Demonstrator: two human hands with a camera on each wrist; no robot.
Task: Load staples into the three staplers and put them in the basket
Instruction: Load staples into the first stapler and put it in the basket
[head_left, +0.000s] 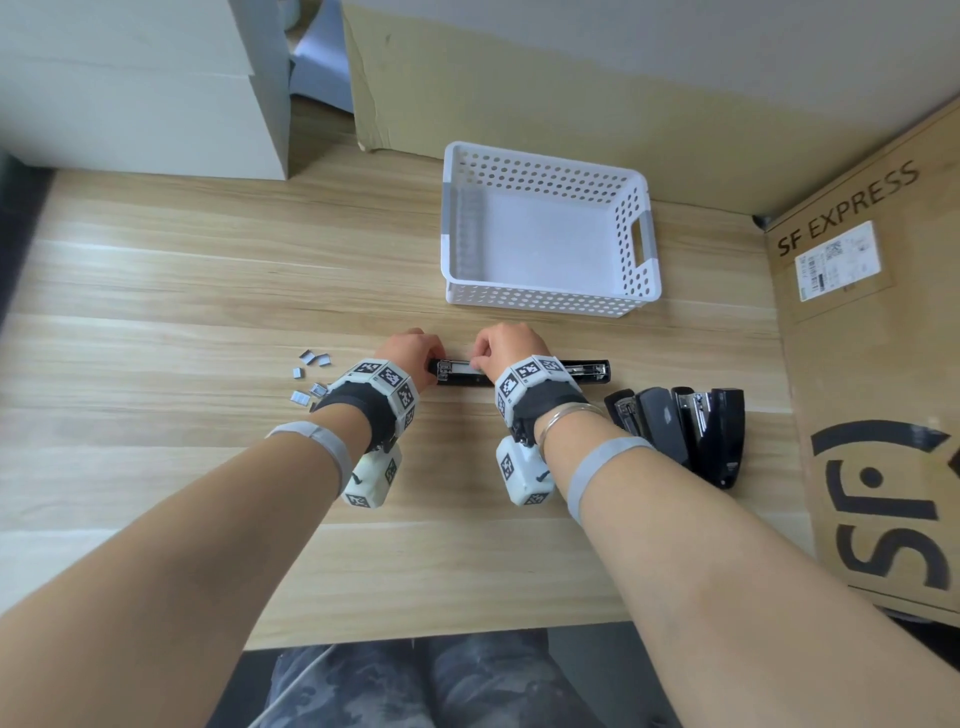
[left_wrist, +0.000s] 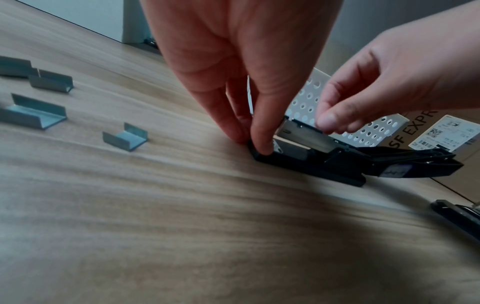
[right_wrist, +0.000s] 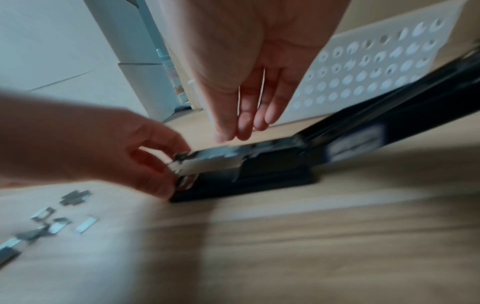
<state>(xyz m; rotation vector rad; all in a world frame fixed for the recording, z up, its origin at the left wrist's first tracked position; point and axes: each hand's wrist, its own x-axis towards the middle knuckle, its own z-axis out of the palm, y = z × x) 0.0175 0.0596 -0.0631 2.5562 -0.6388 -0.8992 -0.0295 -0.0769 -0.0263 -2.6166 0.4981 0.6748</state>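
I am working on the first stapler (head_left: 519, 371), which is lying opened out flat on the desk (head_left: 208, 270) just in front of me, its lid folded back to my right and its metal staple channel facing up. My left hand (head_left: 413, 353) is holding down the left end of it, fingers (left_wrist: 262, 131) pointing down and pinching the black base at the tip. My right hand (head_left: 506, 345) is hovering over the channel with its fingers (right_wrist: 246, 121) bunched together close above the metal; they are lying nearly straight and I cannot tell from here whether a strip of staples is pinched between them or has already dropped into the channel. The loose staples (head_left: 311, 376) are lying scattered on the desk to my left, several short strips of them, so plenty of refills are waiting. The other two staplers (head_left: 680, 431) are lying side by side near my right forearm, and I am judging them untouched. The white basket (head_left: 545, 301) is sitting beyond the open stapler with nothing in it. So I am judging the job to be barely begun: this stapler needs its staples seated and its lid swung shut, then all three are waiting to be filled and dropped in the basket.
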